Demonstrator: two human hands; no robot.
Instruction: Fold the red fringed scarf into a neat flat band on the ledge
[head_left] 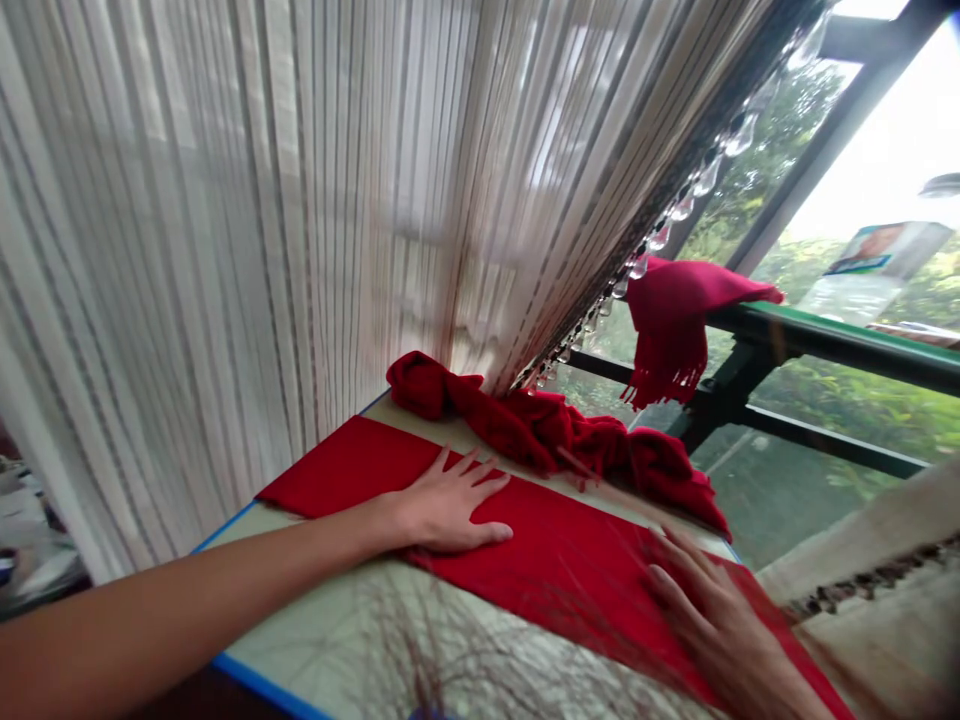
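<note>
A long red cloth (570, 560) lies flat in a straight strip across a pale board (322, 620) with blue edges. My left hand (450, 505) rests on its left half, palm down, with the fingers spread. Farther right, my right hand (709, 600) is on or just over the cloth, fingers stretched out and slightly blurred; whether it touches cannot be made out. Behind the strip, a second red cloth (517, 425) lies crumpled along the board's far edge, apart from both hands. Loose strands of hair blur the near part of the view.
A striped sheer curtain (337, 220) with a beaded edge hangs behind and left of the board. On the right, a fringed red scarf (675, 320) drapes over a dark window rail (840, 340). A clear container (870, 270) stands by the window. Beige cloth (885, 610) hangs at lower right.
</note>
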